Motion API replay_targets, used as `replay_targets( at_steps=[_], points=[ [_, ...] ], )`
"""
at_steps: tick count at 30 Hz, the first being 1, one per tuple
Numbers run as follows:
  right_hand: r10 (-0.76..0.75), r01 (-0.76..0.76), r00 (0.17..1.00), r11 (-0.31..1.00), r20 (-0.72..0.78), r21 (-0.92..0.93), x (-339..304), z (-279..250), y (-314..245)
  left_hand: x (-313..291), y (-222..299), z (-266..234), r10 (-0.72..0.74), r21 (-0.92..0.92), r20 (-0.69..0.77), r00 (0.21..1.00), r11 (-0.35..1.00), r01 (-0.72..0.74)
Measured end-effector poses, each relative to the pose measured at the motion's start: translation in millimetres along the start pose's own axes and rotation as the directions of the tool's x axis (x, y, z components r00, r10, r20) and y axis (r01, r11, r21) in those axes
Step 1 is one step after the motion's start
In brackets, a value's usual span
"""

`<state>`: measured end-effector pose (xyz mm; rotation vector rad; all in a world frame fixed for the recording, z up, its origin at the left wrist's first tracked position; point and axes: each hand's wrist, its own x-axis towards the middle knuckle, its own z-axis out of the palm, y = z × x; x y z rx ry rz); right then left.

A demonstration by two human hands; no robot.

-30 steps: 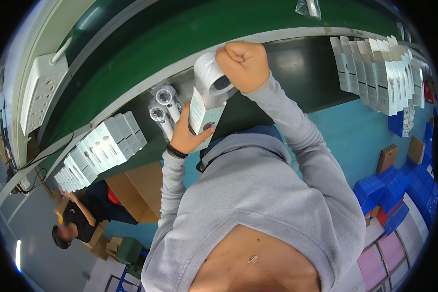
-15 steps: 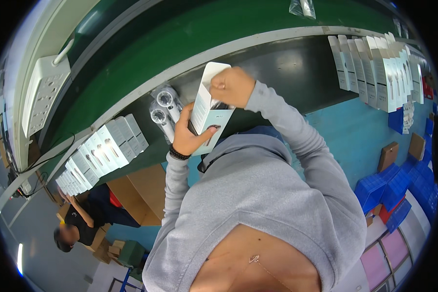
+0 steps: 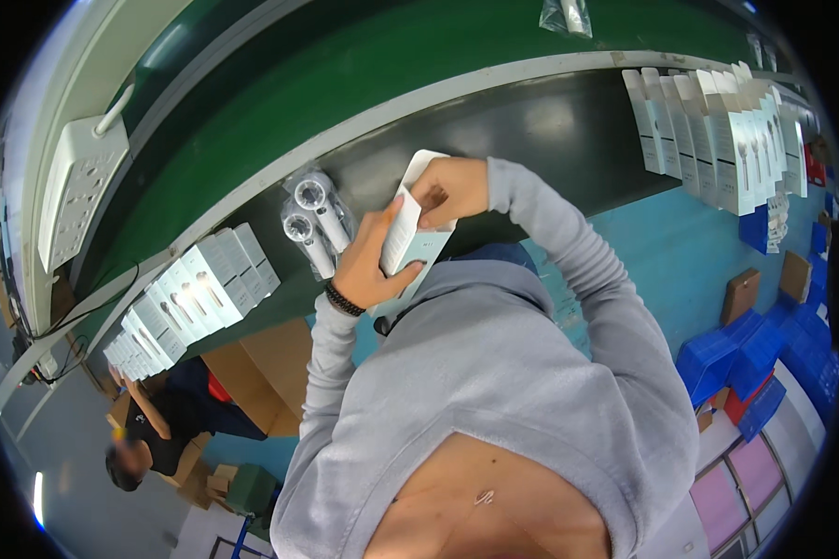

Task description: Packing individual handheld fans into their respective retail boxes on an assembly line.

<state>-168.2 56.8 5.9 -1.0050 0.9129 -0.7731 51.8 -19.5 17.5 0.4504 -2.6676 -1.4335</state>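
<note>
A narrow white and pale-blue carton (image 3: 427, 246) is held tilted in front of my waist, its top flaps open. My left hand (image 3: 368, 265) grips it by the sides, thumb on the near face and fingers along the left. My right hand (image 3: 455, 191) is at the open top, fingers bent in at the mouth of the carton; whatever they pinch is hidden. Just left of my left hand, two white round-headed devices with handles (image 3: 311, 196) lie in clear plastic bags on the dark bench (image 3: 364, 168).
Rows of similar cartons stand on the bench at left (image 3: 196, 289) and, with open flaps, at far right (image 3: 718, 140). A white power strip (image 3: 84, 191) hangs at upper left. Another person (image 3: 163, 429) is at lower left. Blue bins (image 3: 736, 354) stack at right.
My right hand has come down from above the carton into its mouth, and its fist has loosened. My left hand has shifted up toward the top edge, with the carton slightly lower.
</note>
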Motion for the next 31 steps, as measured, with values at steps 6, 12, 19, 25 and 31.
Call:
replay_targets(
  at_steps=[6,12,19,25,31],
  points=[
    [-0.274,0.084,0.883,0.89,-0.38,-0.447,3,21,1,14,10,-5,0.001,0.091,0.005,1.0,0.996,-0.002],
    [-0.69,0.129,0.437,0.682,-0.577,-0.72,-20,32,-19,18,3,-2,0.056,0.023,-0.139,0.989,0.998,-0.053],
    [-0.363,0.353,0.537,0.917,-0.762,-0.188,-44,49,-8,31,39,15,-0.089,-0.489,-0.265,0.96,0.871,-0.054],
    [-0.374,0.495,0.507,0.864,-0.777,-0.092,-42,62,4,27,36,37,-0.088,-0.549,-0.223,0.971,0.834,-0.051],
    [-0.372,0.299,0.663,0.927,-0.649,-0.226,-56,54,20,26,30,26,-0.011,-0.266,-0.093,0.996,0.964,-0.014]
  ],
)
